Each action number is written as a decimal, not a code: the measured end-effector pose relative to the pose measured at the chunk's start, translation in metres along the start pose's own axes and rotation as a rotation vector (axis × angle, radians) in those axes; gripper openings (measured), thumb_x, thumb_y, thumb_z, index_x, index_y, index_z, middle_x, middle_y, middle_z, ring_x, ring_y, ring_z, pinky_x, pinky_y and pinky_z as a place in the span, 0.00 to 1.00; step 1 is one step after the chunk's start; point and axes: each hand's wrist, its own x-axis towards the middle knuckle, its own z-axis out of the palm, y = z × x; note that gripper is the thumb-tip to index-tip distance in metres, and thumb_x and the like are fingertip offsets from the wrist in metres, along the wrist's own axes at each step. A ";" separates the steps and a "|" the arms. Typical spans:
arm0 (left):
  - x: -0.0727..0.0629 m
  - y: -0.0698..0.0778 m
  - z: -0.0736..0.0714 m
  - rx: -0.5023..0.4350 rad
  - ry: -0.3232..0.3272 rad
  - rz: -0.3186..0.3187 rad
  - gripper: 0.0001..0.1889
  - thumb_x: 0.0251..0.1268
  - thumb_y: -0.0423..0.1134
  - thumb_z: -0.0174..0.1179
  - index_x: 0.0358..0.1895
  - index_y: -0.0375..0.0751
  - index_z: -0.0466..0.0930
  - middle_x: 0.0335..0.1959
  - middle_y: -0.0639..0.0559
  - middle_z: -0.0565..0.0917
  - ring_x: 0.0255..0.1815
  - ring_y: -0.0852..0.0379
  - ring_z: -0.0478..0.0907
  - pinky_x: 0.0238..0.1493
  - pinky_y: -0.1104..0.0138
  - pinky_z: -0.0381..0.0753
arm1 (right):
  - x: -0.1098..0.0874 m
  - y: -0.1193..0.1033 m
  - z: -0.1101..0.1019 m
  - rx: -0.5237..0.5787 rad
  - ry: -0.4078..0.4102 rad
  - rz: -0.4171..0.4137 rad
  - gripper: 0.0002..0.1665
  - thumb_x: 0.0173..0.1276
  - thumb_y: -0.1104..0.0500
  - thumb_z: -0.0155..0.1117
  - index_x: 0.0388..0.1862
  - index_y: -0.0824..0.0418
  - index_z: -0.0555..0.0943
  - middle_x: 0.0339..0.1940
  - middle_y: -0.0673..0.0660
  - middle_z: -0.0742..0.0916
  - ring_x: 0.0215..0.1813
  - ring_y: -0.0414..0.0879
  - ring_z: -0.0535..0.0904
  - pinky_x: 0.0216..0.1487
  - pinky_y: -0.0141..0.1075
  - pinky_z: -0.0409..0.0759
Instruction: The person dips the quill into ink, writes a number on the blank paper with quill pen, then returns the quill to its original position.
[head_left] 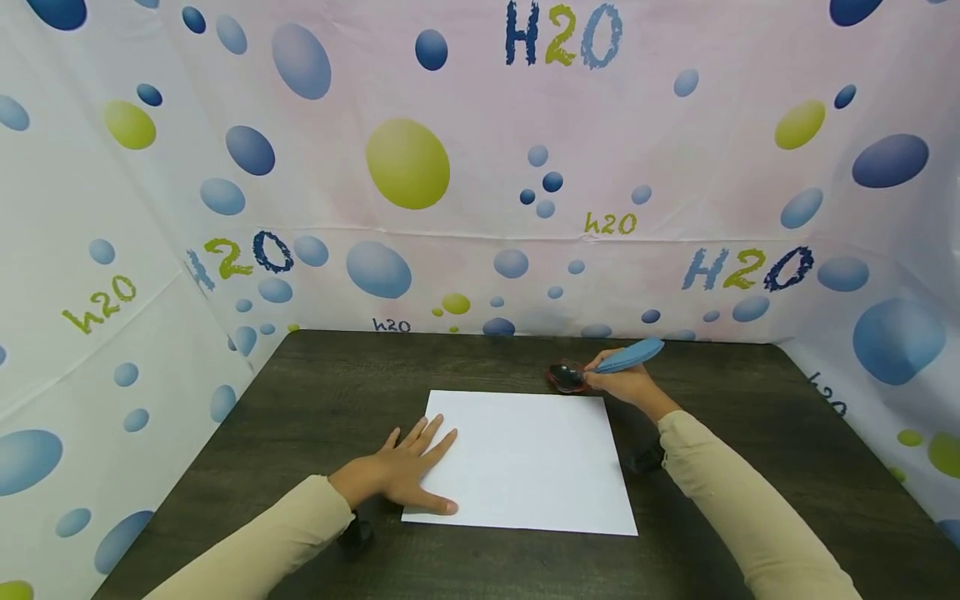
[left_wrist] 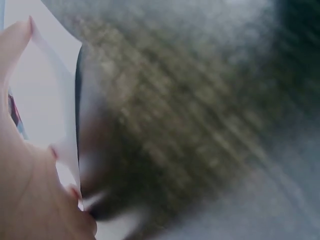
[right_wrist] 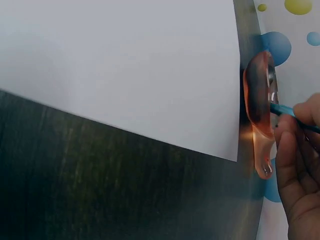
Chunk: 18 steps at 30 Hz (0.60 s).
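Observation:
A blank white sheet of paper (head_left: 525,462) lies on the dark table. My left hand (head_left: 408,471) rests on its left edge, fingers spread; the left wrist view shows part of that hand (left_wrist: 30,185) beside the paper. Beyond the sheet's far right corner, my right hand (head_left: 626,383) pinches a blue feather-shaped pen (head_left: 632,356). The pen's lower end points into a small reddish see-through dish (head_left: 555,385) with dark contents. In the right wrist view the dish (right_wrist: 257,95) has a short handle, and the pen's thin shaft (right_wrist: 282,109) reaches over it; its tip is hidden.
The dark wood-look table (head_left: 337,375) extends around the sheet. Behind it and at both sides hangs a white cloth (head_left: 480,283) with blue and green dots and H2O lettering. A dark strap-on device (head_left: 354,535) sits at my left wrist, another (head_left: 647,458) at my right.

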 end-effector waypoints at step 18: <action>-0.001 -0.002 -0.004 -0.003 -0.041 0.026 0.57 0.52 0.72 0.58 0.78 0.51 0.36 0.78 0.44 0.29 0.78 0.42 0.29 0.70 0.36 0.35 | 0.001 -0.007 0.008 0.063 -0.007 -0.049 0.09 0.64 0.63 0.65 0.38 0.69 0.84 0.38 0.62 0.88 0.40 0.53 0.86 0.43 0.45 0.84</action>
